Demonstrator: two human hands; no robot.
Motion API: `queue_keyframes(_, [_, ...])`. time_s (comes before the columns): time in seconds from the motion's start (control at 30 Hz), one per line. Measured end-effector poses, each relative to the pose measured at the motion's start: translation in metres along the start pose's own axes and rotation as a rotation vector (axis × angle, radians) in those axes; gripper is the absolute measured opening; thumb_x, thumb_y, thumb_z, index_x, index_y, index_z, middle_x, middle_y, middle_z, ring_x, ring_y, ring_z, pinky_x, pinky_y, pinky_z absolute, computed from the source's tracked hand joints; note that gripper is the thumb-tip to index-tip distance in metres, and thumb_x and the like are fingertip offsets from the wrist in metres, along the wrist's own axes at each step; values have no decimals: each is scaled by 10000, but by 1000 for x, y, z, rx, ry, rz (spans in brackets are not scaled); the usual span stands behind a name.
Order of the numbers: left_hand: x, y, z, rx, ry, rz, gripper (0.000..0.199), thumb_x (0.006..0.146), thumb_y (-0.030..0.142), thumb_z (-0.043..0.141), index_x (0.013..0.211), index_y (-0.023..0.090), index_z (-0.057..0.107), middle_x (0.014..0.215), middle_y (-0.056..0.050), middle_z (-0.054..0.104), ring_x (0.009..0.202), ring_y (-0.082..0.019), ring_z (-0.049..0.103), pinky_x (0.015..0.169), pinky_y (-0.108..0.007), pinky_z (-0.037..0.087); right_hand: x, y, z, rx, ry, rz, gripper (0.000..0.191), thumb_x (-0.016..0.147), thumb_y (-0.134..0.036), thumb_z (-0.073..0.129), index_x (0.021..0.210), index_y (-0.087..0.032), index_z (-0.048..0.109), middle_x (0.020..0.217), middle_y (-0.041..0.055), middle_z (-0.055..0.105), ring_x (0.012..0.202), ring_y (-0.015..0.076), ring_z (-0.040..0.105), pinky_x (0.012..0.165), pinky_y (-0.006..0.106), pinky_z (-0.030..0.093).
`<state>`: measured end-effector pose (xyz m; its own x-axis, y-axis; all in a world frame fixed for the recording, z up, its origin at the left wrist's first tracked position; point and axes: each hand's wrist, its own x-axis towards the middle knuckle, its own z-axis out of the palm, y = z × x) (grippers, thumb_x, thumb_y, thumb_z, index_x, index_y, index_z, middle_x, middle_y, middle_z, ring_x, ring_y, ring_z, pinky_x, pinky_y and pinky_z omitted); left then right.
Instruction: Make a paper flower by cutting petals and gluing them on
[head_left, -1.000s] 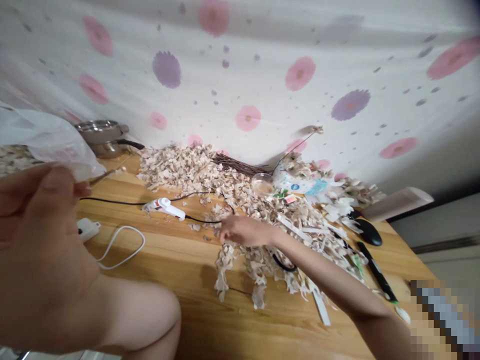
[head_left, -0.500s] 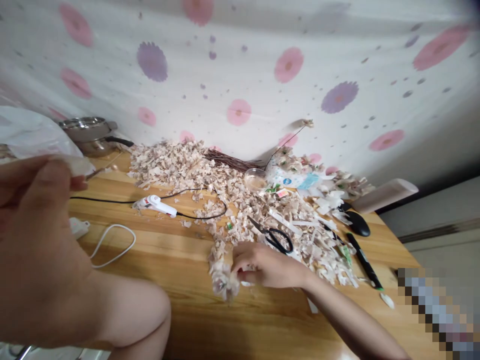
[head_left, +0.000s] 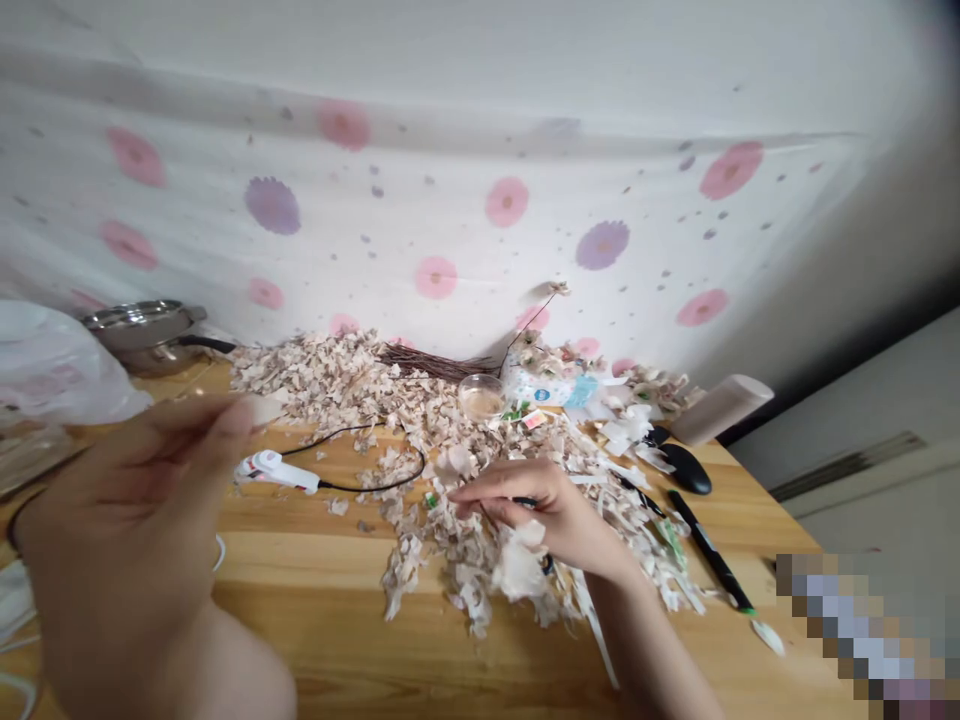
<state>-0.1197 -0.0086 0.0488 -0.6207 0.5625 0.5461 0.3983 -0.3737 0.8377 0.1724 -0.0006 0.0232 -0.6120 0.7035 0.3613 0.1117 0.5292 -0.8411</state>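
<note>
At the left, close to the camera, my left hand point(head_left: 142, 530) pinches a pale translucent petal point(head_left: 268, 408) between thumb and fingertips. My right hand point(head_left: 544, 505) is over the heap of dried-looking petals point(head_left: 322, 365) on the wooden table, its fingers bent and fingertips pointing left at the loose pieces. A whitish cloth-like flower point(head_left: 520, 562) hangs under its palm, apparently held by the curled fingers; the grip itself is partly hidden. Black-handled scissors point(head_left: 547, 566) lie mostly covered behind the right hand.
A white glue gun point(head_left: 281, 471) with a black cord lies left of the heap. Behind are brown stems point(head_left: 439, 362), a clear round dish point(head_left: 481, 398) and a tissue pack point(head_left: 555, 392). A steel pot point(head_left: 146, 335) stands back left. A computer mouse point(head_left: 688, 469) and black marker point(head_left: 709, 550) lie right.
The view has tilted up. My left hand has shifted right with its petal. My right hand has moved from the front edge of the petals onto the heap, the flower now beneath it.
</note>
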Motion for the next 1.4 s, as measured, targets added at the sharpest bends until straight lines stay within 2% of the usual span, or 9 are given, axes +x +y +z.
queue_keyframes(0.1, [-17, 29, 16, -5, -22, 38, 155, 612, 204, 770, 762, 195, 731, 719, 34, 710, 672, -123, 621, 673, -219, 480, 0, -2, -7, -79, -83, -66, 363, 907, -41, 441, 1125, -229, 663, 1016, 37, 715, 926, 123, 649, 808, 278, 512])
queue_keyframes(0.23, [-30, 43, 28, 140, -197, 70, 101, 688, 221, 722, 789, 219, 714, 747, 52, 717, 714, -120, 648, 695, -190, 495, 1, -5, -13, -154, -155, -143, 375, 914, -37, 415, 1174, -211, 622, 1073, 55, 684, 994, 134, 616, 866, 322, 502])
queue_keyframes(0.37, [-38, 46, 34, 141, -331, 97, 62, 748, 285, 685, 798, 248, 693, 767, 57, 711, 728, -119, 651, 692, -179, 503, -1, -4, -11, -213, -71, -185, 241, 909, -103, 509, 1088, -189, 644, 1008, 58, 693, 947, 136, 625, 831, 293, 510])
queue_keyframes(0.5, [-40, 46, 34, 151, -443, 158, 33, 781, 278, 653, 801, 280, 680, 783, 73, 706, 736, -114, 655, 704, -164, 511, -5, 3, -8, -323, 112, -298, 186, 885, -66, 496, 855, -183, 638, 761, 39, 668, 715, 130, 617, 625, 242, 494])
queue_keyframes(0.67, [-39, 47, 32, 145, -447, 192, 39, 790, 262, 643, 807, 274, 676, 780, 61, 703, 732, -132, 655, 689, -211, 526, -6, 6, -8, -450, 203, -414, 160, 881, -67, 454, 832, -193, 539, 736, 55, 637, 717, 152, 621, 610, 244, 488])
queue_keyframes(0.83, [-44, 54, 32, 127, -454, 257, 23, 783, 250, 645, 777, 250, 667, 751, 67, 698, 696, -103, 645, 656, -176, 518, -5, 9, -6, -444, 222, -342, 160, 857, -63, 471, 808, -207, 521, 722, 34, 643, 670, 141, 637, 577, 215, 476])
queue_keyframes(1.0, [-52, 58, 33, 106, -542, 242, 30, 804, 253, 638, 795, 267, 663, 760, 82, 691, 692, -80, 634, 647, -135, 501, -5, 20, 1, -248, 389, -173, 174, 796, -102, 618, 919, -222, 587, 805, 14, 699, 654, 138, 659, 599, 219, 515])
queue_keyframes(1.2, [-60, 59, 42, 30, -635, 80, 41, 800, 236, 642, 823, 258, 669, 800, 56, 683, 740, -108, 629, 668, -165, 500, -2, 27, 5, -195, 593, -55, 51, 755, -171, 706, 796, -195, 686, 757, 27, 719, 689, 177, 677, 647, 272, 537])
queue_keyframes(1.4, [-66, 64, 52, -59, -646, -41, 32, 794, 225, 641, 791, 242, 667, 787, 28, 663, 760, -131, 614, 672, -189, 504, -1, 29, 4, -319, 604, -107, 102, 786, -207, 662, 697, -168, 632, 656, 14, 663, 587, 138, 612, 562, 230, 478])
